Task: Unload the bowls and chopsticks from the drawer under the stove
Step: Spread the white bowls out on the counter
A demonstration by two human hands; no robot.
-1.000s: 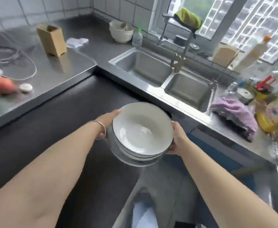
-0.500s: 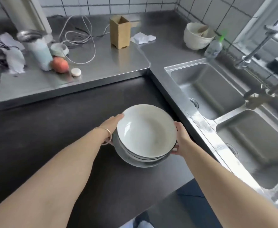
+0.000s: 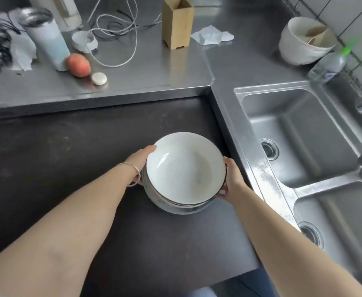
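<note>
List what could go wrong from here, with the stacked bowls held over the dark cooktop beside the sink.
1. The stack of bowls is carried only by the left hand and right hand at its sides; the nested bowls look slightly offset, so tilting might slide the top one off.
2. It sits close to the raised steel counter edge; drifting right could knock the rim.
3. Set down hard, the dark cooktop might chip.

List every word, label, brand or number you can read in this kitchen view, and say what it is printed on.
No text can be read anywhere in this view.
Clear bottle by the sink: it carries a bluish label, too blurred to read.
Pale tumbler, wooden holder and stack of bowls: no printing shows.
</note>
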